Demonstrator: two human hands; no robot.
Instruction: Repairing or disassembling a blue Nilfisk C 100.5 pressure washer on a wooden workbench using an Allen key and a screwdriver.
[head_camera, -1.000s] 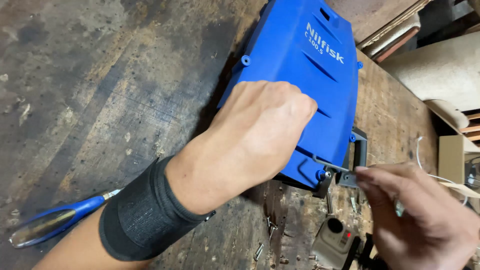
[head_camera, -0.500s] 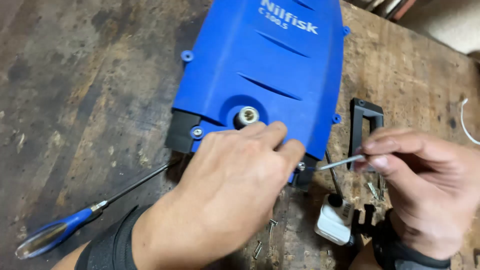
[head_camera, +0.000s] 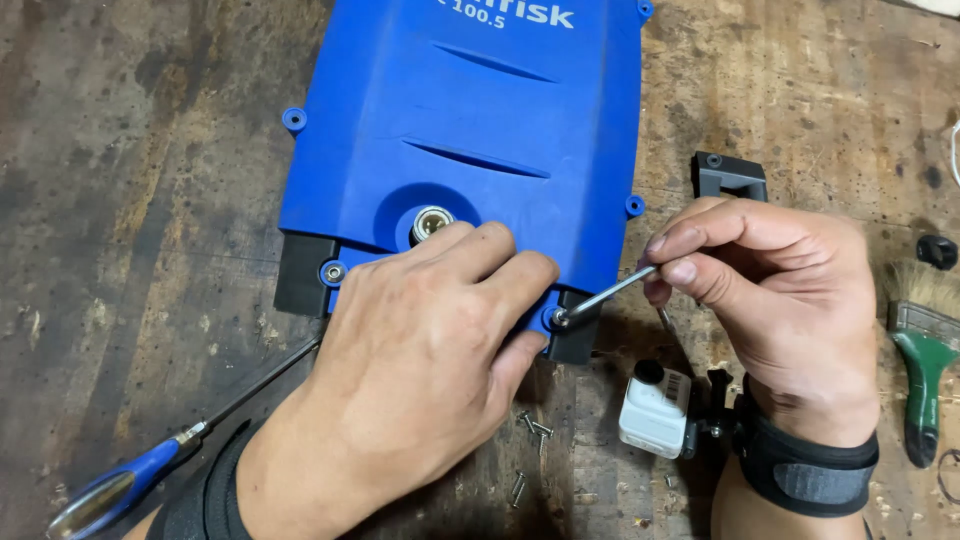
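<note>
**Screw now seated at the housing's near right corner**

You are pressing your left hand (head_camera: 420, 370) flat, fingers spread and grasping nothing, onto the near edge of the blue plastic housing (head_camera: 470, 150), which is lying face-up on the worn wooden bench (head_camera: 130, 200). Half a second ago the long screw (head_camera: 605, 292) was hovering beside the corner; now you are pinching it in your right hand (head_camera: 770, 300) with its tip in the corner boss. Loose screws (head_camera: 532, 428) are lying just below. The blue-handled screwdriver (head_camera: 110, 490) is resting under your left forearm, untouched.
</note>
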